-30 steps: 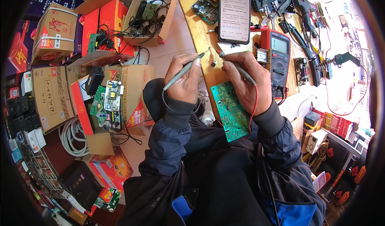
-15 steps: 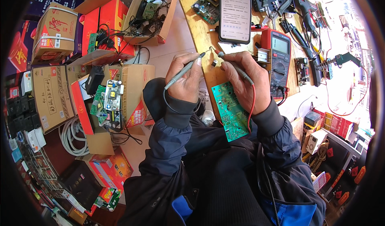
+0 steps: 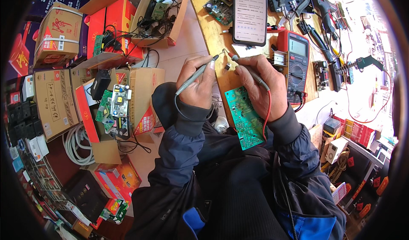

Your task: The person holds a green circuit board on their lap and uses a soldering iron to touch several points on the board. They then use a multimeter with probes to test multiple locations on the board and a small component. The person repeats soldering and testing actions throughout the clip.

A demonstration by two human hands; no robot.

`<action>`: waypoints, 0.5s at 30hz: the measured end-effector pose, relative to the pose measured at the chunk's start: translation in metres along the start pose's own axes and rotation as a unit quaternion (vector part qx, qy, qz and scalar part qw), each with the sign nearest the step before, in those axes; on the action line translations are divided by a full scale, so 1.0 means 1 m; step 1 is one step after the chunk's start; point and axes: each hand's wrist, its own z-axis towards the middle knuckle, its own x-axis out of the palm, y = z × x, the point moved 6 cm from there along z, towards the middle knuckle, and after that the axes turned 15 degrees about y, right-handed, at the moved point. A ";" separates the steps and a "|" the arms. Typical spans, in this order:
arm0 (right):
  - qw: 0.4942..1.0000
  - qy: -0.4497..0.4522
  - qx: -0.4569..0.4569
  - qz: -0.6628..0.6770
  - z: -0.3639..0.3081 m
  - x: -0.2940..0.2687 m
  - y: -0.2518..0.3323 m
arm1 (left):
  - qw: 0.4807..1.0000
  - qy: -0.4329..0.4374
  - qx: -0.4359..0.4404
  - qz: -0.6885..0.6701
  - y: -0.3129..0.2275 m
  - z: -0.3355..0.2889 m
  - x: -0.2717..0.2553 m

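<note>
My left hand (image 3: 199,84) is closed around a grey test probe (image 3: 190,79) with a black lead. In my right hand (image 3: 270,84) is another probe (image 3: 257,75), grey with a red lead. Their tips point toward each other over the wooden bench (image 3: 215,29), close to a small bent wire (image 3: 223,51); I cannot tell whether they touch it. A small component with legs (image 3: 227,67) lies just below the tips. Beneath my right hand, a green circuit board (image 3: 243,120) extends over the bench edge. To the right is a red and black multimeter (image 3: 297,69).
A phone (image 3: 249,14) with a lit screen is at the back of the bench. Pliers (image 3: 298,10) and a soldering stand (image 3: 362,64) are on the right. Cardboard boxes with cables and boards, including an open carton (image 3: 177,27), crowd the floor at left.
My left hand and its probe have shifted very slightly. Otherwise nothing has visibly moved.
</note>
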 end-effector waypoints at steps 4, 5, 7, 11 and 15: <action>1.000 0.002 0.003 0.000 0.000 0.000 0.000 | 1.000 -0.003 0.010 -0.005 0.000 0.000 0.001; 1.000 0.002 0.003 -0.001 0.000 0.000 0.000 | 1.000 -0.003 0.008 -0.004 0.000 0.000 0.001; 1.000 0.001 0.003 -0.002 0.000 0.000 0.000 | 1.000 -0.002 0.003 -0.003 0.000 0.000 0.001; 1.000 0.000 0.002 -0.004 0.000 0.000 0.000 | 1.000 -0.002 -0.006 -0.002 0.000 -0.001 0.001; 1.000 -0.003 -0.003 -0.009 0.000 0.000 0.000 | 1.000 -0.002 -0.009 -0.005 0.000 -0.002 0.001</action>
